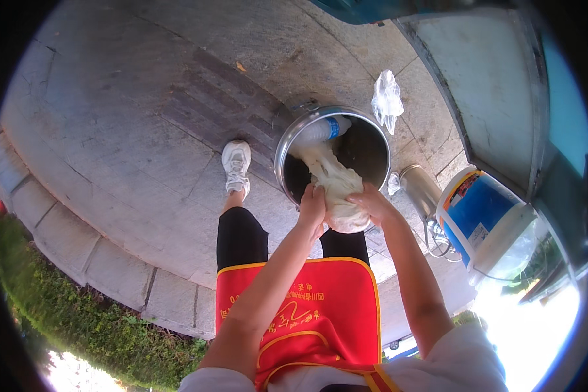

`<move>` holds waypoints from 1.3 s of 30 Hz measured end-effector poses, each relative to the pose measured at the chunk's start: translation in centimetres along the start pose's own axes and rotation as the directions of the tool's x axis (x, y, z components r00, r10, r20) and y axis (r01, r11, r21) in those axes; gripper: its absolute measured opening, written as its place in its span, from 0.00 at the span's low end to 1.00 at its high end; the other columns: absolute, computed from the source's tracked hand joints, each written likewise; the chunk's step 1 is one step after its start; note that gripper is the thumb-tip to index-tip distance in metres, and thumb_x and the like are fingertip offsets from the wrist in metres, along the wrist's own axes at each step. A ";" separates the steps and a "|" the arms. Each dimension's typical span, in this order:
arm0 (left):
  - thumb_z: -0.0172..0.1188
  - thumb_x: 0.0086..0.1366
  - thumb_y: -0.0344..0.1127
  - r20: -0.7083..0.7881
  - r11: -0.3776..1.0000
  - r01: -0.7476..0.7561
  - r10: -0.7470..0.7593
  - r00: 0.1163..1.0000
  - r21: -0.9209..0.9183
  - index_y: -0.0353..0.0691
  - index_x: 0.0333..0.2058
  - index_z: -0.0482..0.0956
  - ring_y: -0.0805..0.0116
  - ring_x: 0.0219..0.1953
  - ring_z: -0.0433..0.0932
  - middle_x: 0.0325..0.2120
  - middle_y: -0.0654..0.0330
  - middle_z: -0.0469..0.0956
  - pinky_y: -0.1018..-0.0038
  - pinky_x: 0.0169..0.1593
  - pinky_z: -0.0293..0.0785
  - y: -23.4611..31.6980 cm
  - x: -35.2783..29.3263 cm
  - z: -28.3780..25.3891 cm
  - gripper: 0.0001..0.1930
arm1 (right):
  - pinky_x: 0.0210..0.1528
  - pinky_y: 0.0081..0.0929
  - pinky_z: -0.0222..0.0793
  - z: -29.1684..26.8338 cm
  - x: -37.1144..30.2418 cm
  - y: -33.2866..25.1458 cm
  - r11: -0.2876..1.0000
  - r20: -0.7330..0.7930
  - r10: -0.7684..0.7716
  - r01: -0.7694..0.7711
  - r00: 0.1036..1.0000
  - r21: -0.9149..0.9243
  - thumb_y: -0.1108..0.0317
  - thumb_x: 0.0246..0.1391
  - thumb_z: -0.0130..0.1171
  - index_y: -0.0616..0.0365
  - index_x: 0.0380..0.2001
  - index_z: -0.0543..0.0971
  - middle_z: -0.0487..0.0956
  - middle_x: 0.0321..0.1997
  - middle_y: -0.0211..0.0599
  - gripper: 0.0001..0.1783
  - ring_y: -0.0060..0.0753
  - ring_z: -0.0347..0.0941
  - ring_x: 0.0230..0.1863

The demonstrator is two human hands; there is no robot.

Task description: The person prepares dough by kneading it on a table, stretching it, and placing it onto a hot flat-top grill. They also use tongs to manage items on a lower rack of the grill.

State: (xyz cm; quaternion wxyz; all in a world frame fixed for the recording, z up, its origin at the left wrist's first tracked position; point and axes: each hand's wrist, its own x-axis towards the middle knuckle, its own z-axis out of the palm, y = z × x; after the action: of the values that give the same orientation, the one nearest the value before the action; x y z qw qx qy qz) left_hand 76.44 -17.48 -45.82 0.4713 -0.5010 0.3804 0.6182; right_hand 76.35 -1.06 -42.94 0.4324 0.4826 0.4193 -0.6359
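Note:
A pale, stretchy mass that looks like dough (338, 179) hangs in a long, uneven strand over the near rim of a round metal pot (281, 157). Its far end runs down into the pot, beside a plastic bottle with a blue label (320, 132) lying against the inner wall. My left hand (312, 208) is closed on the left side of the dough. On the other side, my right hand (371, 203) grips it with curled fingers. The near end bulges into a rounded lump between both hands. My fingertips are partly buried or hidden behind it.
A crumpled clear plastic bag (387, 101) lies on the paving behind the pot. To the right stand a metal cylinder (421, 189) and a blue-and-white plastic bucket (483, 212), near a large pale panel (496, 91). A kerb (111, 258) and grass run along the left.

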 end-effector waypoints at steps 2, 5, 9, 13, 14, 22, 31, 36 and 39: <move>0.43 0.70 0.42 0.046 0.990 0.095 -0.100 0.994 0.103 0.43 0.55 0.65 0.66 0.47 0.74 0.45 0.56 0.73 0.69 0.47 0.74 2.4 -3.1 0.6 0.18 | 0.52 0.32 0.72 0.7 -2.5 0.4 0.987 -0.010 0.024 -0.022 1.000 0.160 0.76 0.51 0.55 0.67 0.54 0.68 0.76 0.49 0.44 0.25 0.36 0.76 0.49; 0.46 0.69 0.45 0.122 0.781 -0.057 -0.024 0.992 0.623 0.44 0.54 0.68 0.65 0.50 0.73 0.46 0.56 0.74 0.70 0.48 0.73 4.1 -1.7 0.3 0.19 | 0.54 0.34 0.71 -0.1 -4.4 1.0 0.919 0.008 0.010 -0.012 1.000 0.394 0.76 0.52 0.53 0.67 0.56 0.66 0.75 0.52 0.45 0.26 0.38 0.74 0.51; 0.52 0.64 0.56 -0.127 0.819 -0.143 0.254 0.959 0.556 0.38 0.54 0.69 0.59 0.48 0.74 0.47 0.53 0.75 0.62 0.50 0.72 1.3 7.4 0.1 0.29 | 0.57 0.35 0.68 -1.2 -7.3 -0.9 0.905 0.073 -0.098 0.058 0.992 0.421 0.75 0.52 0.52 0.66 0.58 0.63 0.73 0.54 0.46 0.28 0.38 0.72 0.54; 0.56 0.59 0.61 0.387 0.742 0.505 -0.350 0.853 -0.441 0.37 0.54 0.68 0.54 0.44 0.76 0.46 0.51 0.76 0.56 0.50 0.72 1.3 9.8 1.0 0.35 | 0.59 0.35 0.67 -2.2 -8.7 0.1 0.931 0.023 -0.024 0.014 0.999 0.364 0.74 0.48 0.54 0.66 0.59 0.61 0.72 0.55 0.47 0.33 0.40 0.72 0.54; 0.57 0.59 0.61 0.473 0.709 0.499 -0.260 0.842 -0.499 0.37 0.54 0.68 0.53 0.44 0.77 0.45 0.50 0.76 0.55 0.50 0.72 0.1 9.6 1.7 0.35 | 0.60 0.36 0.67 -1.5 -9.3 0.5 0.926 0.037 -0.030 0.013 0.999 0.378 0.71 0.44 0.60 0.67 0.60 0.60 0.72 0.55 0.47 0.38 0.41 0.72 0.55; 0.55 0.61 0.35 0.661 0.737 0.443 0.006 0.750 -0.510 0.41 0.44 0.75 0.67 0.31 0.79 0.30 0.62 0.79 0.64 0.38 0.76 -1.5 12.3 -0.8 0.13 | 0.61 0.32 0.61 0.0 -13.0 4.2 0.934 0.226 -0.026 -0.057 0.974 0.352 0.64 0.37 0.70 0.67 0.62 0.57 0.71 0.57 0.43 0.49 0.37 0.69 0.57; 0.54 0.53 0.28 0.261 0.946 0.112 -0.196 0.945 0.305 0.39 0.32 0.77 0.70 0.29 0.75 0.26 0.62 0.75 0.72 0.35 0.71 0.9 -10.4 -0.5 0.07 | 0.60 0.33 0.63 1.2 -25.0 6.0 0.859 0.113 -0.176 0.097 0.978 0.503 0.69 0.39 0.63 0.65 0.59 0.63 0.72 0.56 0.43 0.41 0.38 0.70 0.55; 0.53 0.53 0.27 0.354 0.800 -0.257 0.060 0.933 0.542 0.36 0.28 0.77 0.73 0.30 0.74 0.24 0.62 0.75 0.75 0.36 0.70 6.0 -26.1 4.2 0.05 | 0.57 0.30 0.64 2.5 -33.8 3.6 0.918 0.126 -0.304 0.255 0.944 0.304 0.75 0.41 0.62 0.68 0.54 0.69 0.76 0.50 0.39 0.32 0.33 0.71 0.52; 0.54 0.55 0.26 0.673 0.629 -0.655 0.270 0.689 0.418 0.34 0.32 0.77 0.76 0.29 0.74 0.25 0.62 0.76 0.76 0.36 0.70 10.5 -37.3 9.2 0.06 | 0.57 0.29 0.63 3.6 -40.6 -0.6 0.853 0.147 -0.466 0.399 0.873 0.336 0.79 0.37 0.65 0.68 0.56 0.67 0.75 0.53 0.41 0.38 0.34 0.71 0.53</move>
State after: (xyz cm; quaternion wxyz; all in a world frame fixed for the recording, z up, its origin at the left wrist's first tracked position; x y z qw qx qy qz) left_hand 65.88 -19.15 -7.45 0.5133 0.0098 0.5327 0.6728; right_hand 81.36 1.56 -2.54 0.2447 0.3598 0.3667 -0.8224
